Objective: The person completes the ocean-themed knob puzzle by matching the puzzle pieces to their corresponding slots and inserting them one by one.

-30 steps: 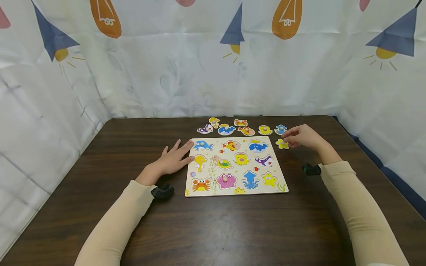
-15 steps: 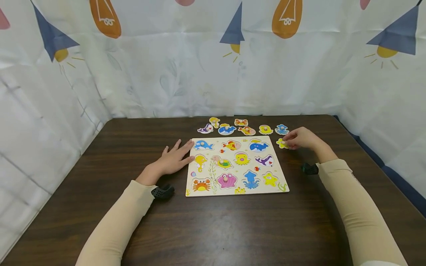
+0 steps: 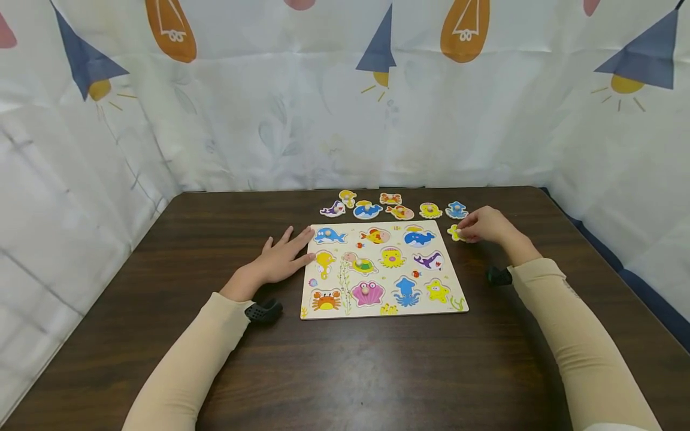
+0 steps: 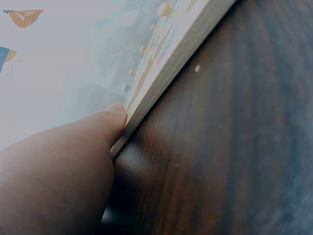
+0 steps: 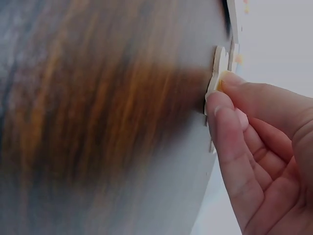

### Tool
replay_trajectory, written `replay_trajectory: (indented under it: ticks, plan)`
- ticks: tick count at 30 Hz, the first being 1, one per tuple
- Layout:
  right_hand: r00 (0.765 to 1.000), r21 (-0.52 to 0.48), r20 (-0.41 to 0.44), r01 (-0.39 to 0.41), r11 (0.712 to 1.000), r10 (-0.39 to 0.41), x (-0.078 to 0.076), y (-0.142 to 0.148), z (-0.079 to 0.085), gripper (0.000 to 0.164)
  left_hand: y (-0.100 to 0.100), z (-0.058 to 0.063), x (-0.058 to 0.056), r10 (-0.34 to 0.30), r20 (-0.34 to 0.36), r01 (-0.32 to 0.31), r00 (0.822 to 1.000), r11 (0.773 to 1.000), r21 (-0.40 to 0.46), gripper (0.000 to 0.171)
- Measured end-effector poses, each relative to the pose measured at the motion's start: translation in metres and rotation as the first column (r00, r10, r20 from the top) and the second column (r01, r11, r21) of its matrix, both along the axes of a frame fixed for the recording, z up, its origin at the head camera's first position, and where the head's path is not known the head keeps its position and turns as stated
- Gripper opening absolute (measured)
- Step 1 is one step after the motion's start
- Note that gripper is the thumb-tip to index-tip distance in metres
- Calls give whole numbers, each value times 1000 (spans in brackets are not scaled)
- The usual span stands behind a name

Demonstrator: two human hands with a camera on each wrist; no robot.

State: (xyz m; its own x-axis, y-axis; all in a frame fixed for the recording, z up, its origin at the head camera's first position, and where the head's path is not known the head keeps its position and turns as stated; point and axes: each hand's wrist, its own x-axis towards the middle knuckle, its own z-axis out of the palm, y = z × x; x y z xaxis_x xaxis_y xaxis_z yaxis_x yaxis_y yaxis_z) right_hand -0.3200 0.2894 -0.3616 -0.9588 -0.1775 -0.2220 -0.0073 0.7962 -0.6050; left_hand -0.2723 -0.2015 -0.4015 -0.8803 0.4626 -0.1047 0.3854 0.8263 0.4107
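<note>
A wooden puzzle board [image 3: 385, 310] printed with sea animals lies on the dark table. Fingers spread, my left hand [image 3: 277, 260] rests at the board's left edge; in the left wrist view its thumb [image 4: 115, 120] touches the board's side [image 4: 161, 85]. Off the board's upper right corner, my right hand [image 3: 490, 226] pinches a yellow starfish puzzle piece [image 3: 454, 232] between thumb and fingers, partly covering it. The right wrist view shows the piece [image 5: 218, 63] edge-on at the fingertips. Dolphin [image 3: 329, 234], turtle [image 3: 360, 263] and pink shell [image 3: 368, 293] pieces with knobs sit in the board.
Behind the board lie several loose pieces: a blue squid [image 3: 456, 210], an octopus [image 3: 430, 211], a fish [image 3: 399, 212], a crab [image 3: 390, 199], a blue whale [image 3: 368, 210], a seahorse [image 3: 347, 198] and a purple whale [image 3: 332, 209]. A printed curtain [image 3: 323, 131] hangs behind the table.
My right hand has shifted slightly down and closed in on the starfish piece, covering more of it; the piece has turned a little. The left hand stays in place.
</note>
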Motion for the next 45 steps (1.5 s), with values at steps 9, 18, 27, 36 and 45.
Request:
replay_trajectory:
  ticks: [9, 18, 27, 36, 45]
  plan:
    - [998, 45, -32, -54, 998, 55, 6, -3, 3, 24, 0, 1, 1, -10, 3, 10, 1000, 1000, 7, 73]
    - [996, 59, -50, -73, 996, 76, 6, -1, 8, 27, -1, -1, 1, -10, -3, 10, 1000, 1000, 9, 74]
    - [993, 46, -78, -87, 995, 90, 12, -1, 15, 26, 0, -1, 0, 2, -5, -2, 1000, 1000, -2, 74]
    - [988, 51, -86, -123, 991, 128, 21, -10, 21, 22, 0, -2, 0, 3, -5, -3, 1000, 1000, -1, 75]
    - [987, 44, -56, -151, 988, 153, 38, -23, 34, 21, -1, -2, -1, -3, -5, 3, 1000, 1000, -1, 74]
